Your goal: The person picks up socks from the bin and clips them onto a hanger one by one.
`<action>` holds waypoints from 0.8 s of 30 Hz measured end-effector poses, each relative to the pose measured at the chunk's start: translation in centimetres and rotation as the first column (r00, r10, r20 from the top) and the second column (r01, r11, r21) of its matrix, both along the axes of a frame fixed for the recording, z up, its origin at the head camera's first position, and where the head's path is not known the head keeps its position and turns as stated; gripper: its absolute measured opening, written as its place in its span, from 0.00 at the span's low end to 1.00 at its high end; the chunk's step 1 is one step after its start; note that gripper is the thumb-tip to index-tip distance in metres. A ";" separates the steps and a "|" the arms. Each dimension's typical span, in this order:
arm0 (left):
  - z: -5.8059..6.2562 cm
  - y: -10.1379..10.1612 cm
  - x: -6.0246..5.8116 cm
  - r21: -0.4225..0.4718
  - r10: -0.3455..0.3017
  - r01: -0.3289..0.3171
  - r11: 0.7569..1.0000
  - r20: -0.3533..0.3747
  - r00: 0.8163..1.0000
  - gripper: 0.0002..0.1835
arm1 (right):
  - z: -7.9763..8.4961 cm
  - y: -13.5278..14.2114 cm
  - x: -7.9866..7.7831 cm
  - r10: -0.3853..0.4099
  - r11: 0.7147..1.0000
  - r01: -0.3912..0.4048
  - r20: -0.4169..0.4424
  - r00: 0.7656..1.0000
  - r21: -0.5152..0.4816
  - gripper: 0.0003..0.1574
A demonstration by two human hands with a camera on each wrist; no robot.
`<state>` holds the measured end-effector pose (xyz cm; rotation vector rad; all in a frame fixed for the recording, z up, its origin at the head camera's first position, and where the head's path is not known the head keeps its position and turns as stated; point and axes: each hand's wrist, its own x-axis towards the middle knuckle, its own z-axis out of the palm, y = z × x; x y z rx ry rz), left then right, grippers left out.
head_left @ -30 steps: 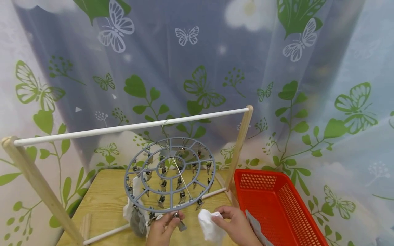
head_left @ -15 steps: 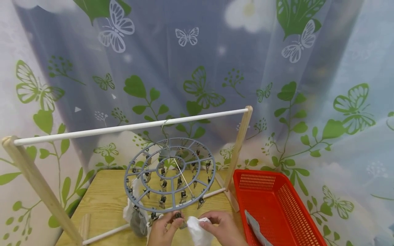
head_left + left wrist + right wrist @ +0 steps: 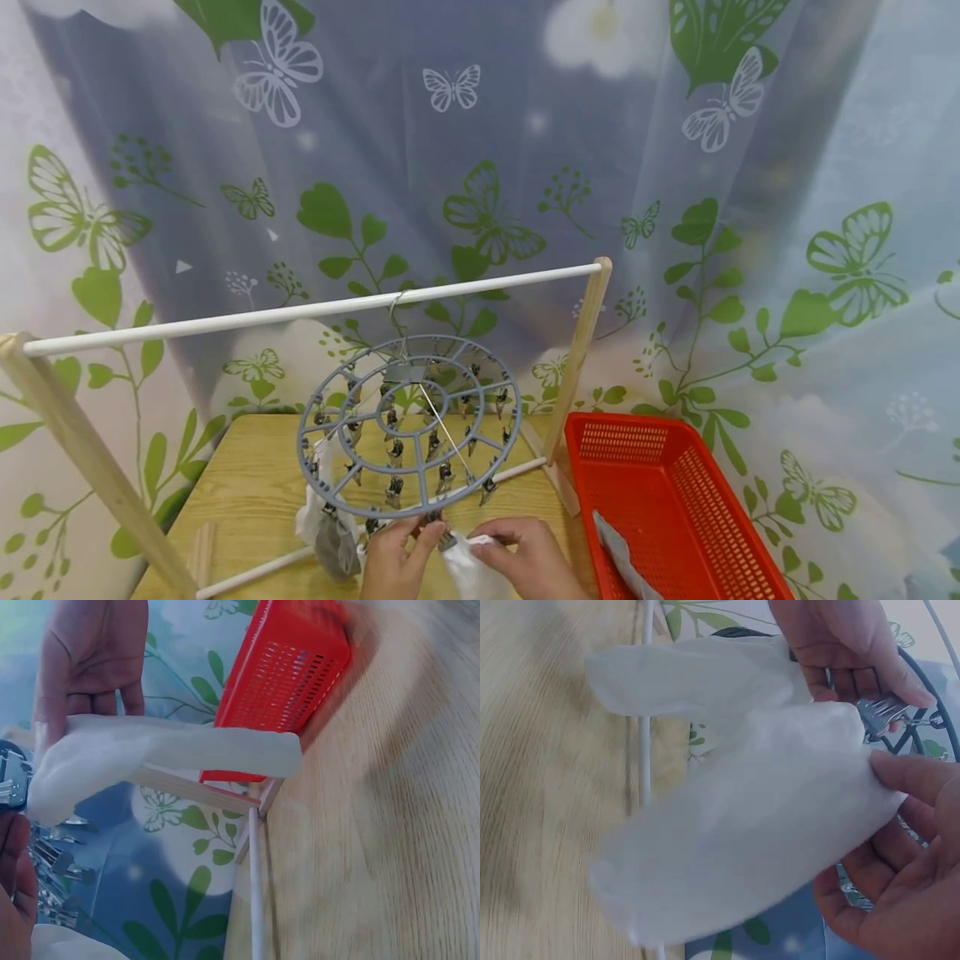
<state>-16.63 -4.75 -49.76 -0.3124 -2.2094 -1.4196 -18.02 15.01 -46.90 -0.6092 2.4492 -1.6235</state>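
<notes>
My left hand (image 3: pixel 397 560) pinches a metal clip (image 3: pixel 881 714) that hangs from the near rim of a round grey clip hanger (image 3: pixel 422 510). My right hand (image 3: pixel 528 557) holds the opening edge of a white sock (image 3: pixel 742 832) between thumb and fingers. That edge meets the clip's mouth, and the sock droops toward the table. Whether the clip bites the cloth I cannot tell. Beside it, in the right wrist view, hangs another white sock (image 3: pixel 690 675), partly behind my left hand. Grey cloth (image 3: pixel 335 542) hangs left of my left hand in the head view.
From the white bar (image 3: pixel 300 311) of a wooden-ended rack, the hanger dangles by its hook above the wooden table (image 3: pixel 247 467). Several clips hang around its rings. At the right stands a red basket (image 3: pixel 622 471) with a grey cloth piece (image 3: pixel 622 557) inside.
My right hand has moved left, carrying the white sock from beside the basket up to the clip. The left hand stays at the clip on the hanger's near rim.
</notes>
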 end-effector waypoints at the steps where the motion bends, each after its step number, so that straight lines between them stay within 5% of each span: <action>1: 0.0 0.0 0.0 -0.001 -0.001 0.001 1.000 0.010 1.000 0.04 | 0.1 0.0 0.0 0.004 1.000 -0.004 0.011 1.000 0.005 0.10; 7: 0.3 -0.2 0.1 0.025 -0.033 0.030 0.999 0.121 0.992 0.07 | 0.3 -0.1 0.0 0.021 1.000 -0.022 0.074 0.997 0.016 0.10; 24: 0.7 -0.2 0.1 0.019 -0.013 0.009 1.000 0.186 0.982 0.14 | 0.7 -0.7 0.3 0.064 0.998 -0.063 0.086 0.994 -0.013 0.10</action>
